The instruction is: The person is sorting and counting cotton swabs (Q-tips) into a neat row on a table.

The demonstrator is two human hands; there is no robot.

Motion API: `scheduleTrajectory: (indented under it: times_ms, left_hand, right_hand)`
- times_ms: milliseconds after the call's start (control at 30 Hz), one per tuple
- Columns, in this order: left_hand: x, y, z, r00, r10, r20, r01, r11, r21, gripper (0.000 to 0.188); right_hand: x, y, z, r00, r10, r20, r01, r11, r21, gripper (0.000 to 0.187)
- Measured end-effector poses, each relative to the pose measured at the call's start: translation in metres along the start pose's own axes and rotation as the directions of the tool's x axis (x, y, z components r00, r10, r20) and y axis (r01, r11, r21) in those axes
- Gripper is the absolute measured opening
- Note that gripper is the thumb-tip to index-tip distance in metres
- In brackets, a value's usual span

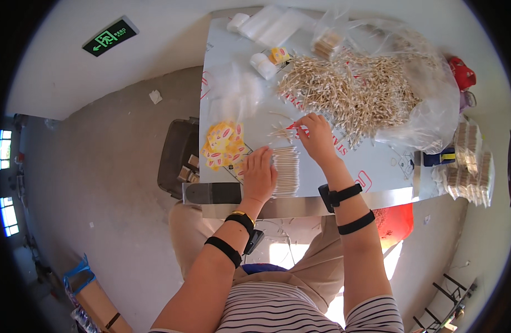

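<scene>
A neat row of cotton swabs (286,171) lies side by side on the table in front of me. My left hand (259,176) rests flat along the row's left side, fingers stretched forward and touching its edge. Just beyond the row, my right hand (316,137) is closed in a pinch at a few loose cotton swabs (280,132); how many are between the fingertips is hidden. Farther off spreads a large heap of loose cotton swabs (350,89), partly inside a clear plastic bag (433,116). Yellow and white paper labels (223,145) are piled left of my left hand.
Clear plastic sleeves (277,26) and a white roll (263,65) lie at the table's far side. Bundles of packed swabs (471,166) stand at the right edge. A dark bin (175,155) sits at the left, and a red bag (397,222) hangs below the table's right front.
</scene>
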State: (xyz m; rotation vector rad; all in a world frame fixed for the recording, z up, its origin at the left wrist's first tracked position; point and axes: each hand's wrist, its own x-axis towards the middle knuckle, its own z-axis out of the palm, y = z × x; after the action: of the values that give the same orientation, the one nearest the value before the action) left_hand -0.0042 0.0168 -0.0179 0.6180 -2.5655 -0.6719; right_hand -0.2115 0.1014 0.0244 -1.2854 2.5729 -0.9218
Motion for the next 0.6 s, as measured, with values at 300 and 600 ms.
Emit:
scheduleTrajectory:
  times_ms: [300,600]
  left_hand:
    - [0.001,0.002,0.002,1.000,0.007,0.026,-0.007,1.000,0.013,0.050]
    - [0.002,0.002,0.001,0.996,0.008,0.091,-0.020,0.991,0.130,0.057]
  right_hand:
    - [0.024,0.009,0.024,0.990,-0.070,0.125,0.091,0.981,-0.172,0.008]
    - [0.026,0.006,0.021,0.979,-0.134,0.156,0.153,0.981,-0.122,0.006]
